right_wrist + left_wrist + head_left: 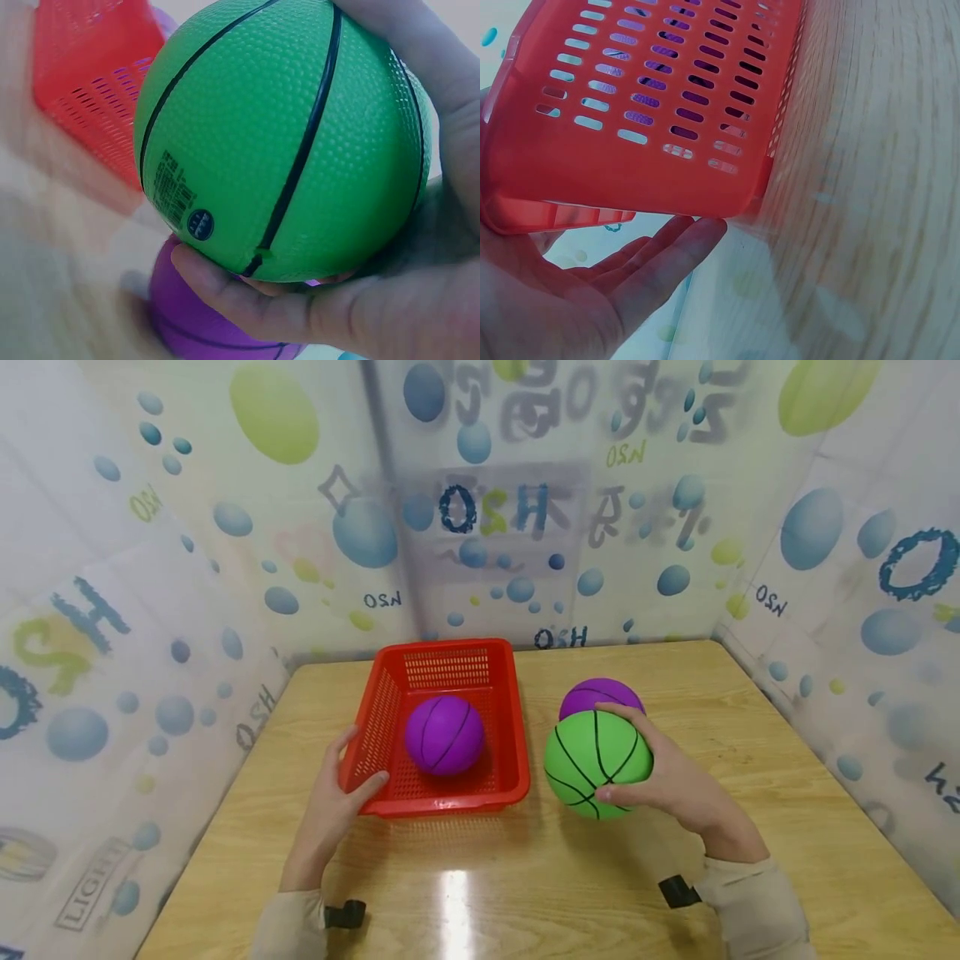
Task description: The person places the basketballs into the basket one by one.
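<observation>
Green ball sits right of centre in the head frame, clamped in the curled fingers of the right hand: the thumb presses its near face and the other fingers reach over its far, upper side. From the right wrist, a printed code and a small round dark badge show on its lower left.

The left hand, left of centre, has its thumb and fingers spread apart at the near left corner of a red basket; the fingers lie nearly straight, touching the outside.

Inside the basket rests a purple ball with dark lines. A second purple ball shows just behind the green one, partly hidden by it; whether the two touch, I cannot tell.

Both arms wear pale sleeves, each with a black piece at the cuff. Below everything spreads a wooden table, shiny at lower centre. Walls printed with bubbles and lettering fill the upper frame.
</observation>
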Tool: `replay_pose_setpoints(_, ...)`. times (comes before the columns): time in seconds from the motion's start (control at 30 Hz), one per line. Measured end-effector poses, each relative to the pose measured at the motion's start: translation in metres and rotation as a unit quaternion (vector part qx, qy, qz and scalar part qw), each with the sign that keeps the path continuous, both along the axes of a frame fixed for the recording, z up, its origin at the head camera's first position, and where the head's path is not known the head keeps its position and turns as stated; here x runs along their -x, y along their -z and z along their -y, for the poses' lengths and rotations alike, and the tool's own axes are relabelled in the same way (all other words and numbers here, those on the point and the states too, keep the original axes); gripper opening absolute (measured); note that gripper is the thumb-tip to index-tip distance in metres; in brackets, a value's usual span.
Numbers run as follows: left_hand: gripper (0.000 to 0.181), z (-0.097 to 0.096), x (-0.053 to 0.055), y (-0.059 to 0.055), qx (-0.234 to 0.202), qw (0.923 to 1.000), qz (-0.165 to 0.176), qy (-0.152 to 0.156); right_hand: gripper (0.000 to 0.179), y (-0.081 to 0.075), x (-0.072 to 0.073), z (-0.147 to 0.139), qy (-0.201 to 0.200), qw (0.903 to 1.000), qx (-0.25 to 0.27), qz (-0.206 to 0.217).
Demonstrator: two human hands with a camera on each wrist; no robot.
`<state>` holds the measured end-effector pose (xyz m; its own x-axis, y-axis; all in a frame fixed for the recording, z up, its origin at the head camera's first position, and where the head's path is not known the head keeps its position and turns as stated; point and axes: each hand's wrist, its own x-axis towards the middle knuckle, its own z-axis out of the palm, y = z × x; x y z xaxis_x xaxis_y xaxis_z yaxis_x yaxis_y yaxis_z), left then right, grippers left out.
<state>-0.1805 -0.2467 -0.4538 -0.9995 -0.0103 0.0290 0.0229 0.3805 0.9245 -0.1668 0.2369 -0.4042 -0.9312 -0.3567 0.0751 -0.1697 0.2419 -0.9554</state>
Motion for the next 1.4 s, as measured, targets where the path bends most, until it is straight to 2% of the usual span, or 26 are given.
replay_pose_setpoints(0.33, 0.094, 0.0, 0.0, 0.0, 0.002, 1.0, -0.001, 0.002, 0.108, -0.029, 0.016, 0.003, -0.004, 0.9998, -0.001, -0.017)
replay_pose_setpoints(0.53, 0.094, 0.001, 0.001, 0.0, 0.002, 1.0, -0.001, 0.001, 0.108, -0.044, 0.028, 0.014, -0.002, 0.9998, 0.004, -0.02)
replay_pose_setpoints(0.9, 0.094, 0.0, 0.0, 0.0, 0.0, 1.0, 0.006, -0.002, 0.102, -0.074, 0.07, 0.053, 0.013, 0.9982, 0.056, -0.014)
replay_pose_setpoints(1.13, 0.094, 0.001, 0.0, 0.0, 0.001, 1.0, 0.003, -0.004, 0.1, -0.082, 0.091, 0.078, 0.016, 0.9978, 0.065, -0.004)
replay_pose_setpoints(1.4, 0.093, 0.002, 0.004, 0.001, 0.002, 1.0, -0.001, -0.007, 0.102, -0.085, 0.11, 0.1, 0.021, 0.9983, 0.054, -0.001)
